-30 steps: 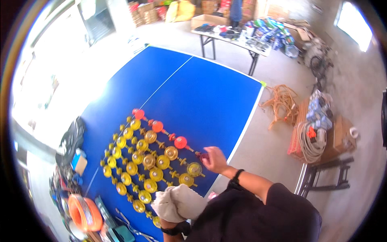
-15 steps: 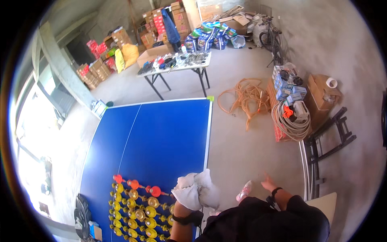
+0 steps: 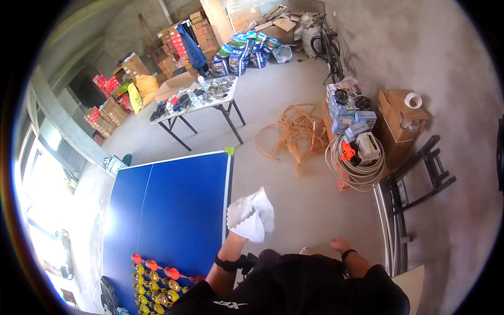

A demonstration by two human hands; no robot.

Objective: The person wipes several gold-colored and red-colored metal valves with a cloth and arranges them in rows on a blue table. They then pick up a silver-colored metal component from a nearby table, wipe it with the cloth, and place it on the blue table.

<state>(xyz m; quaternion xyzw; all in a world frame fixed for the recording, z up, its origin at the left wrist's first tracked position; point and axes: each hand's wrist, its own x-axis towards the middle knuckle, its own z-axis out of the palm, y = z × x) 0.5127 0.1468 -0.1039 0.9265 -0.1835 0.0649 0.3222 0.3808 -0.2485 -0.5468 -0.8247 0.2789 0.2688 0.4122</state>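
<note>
My left hand (image 3: pixel 238 239) reaches out ahead of my body, beside the near right edge of the blue table. It grips a crumpled white cloth (image 3: pixel 252 218) with a scalloped edge, which drapes over and hides the fingers. Low at my right side hangs my right hand (image 3: pixel 340 244), its fingers curled in and nothing seen in them. Both wrists carry black bands. On the blue table (image 3: pixel 178 205), to the left of my left arm, rows of yellow, gold and red round pieces (image 3: pixel 152 286) lie lined up; my arm and body hide some of them.
A white folding table (image 3: pixel 210 97) covered in small parts stands ahead. An orange hose (image 3: pixel 296 131) lies tangled on the floor. To the right are a coiled pale hose (image 3: pixel 367 176), stacked blue boxes (image 3: pixel 344 113), a cardboard carton (image 3: pixel 394 121) and a black metal frame (image 3: pixel 430 173).
The view has shifted forward and right, so the blue table sits further left. My left hand carries the cloth up and ahead. The right hand's stretched fingers have curled in.
</note>
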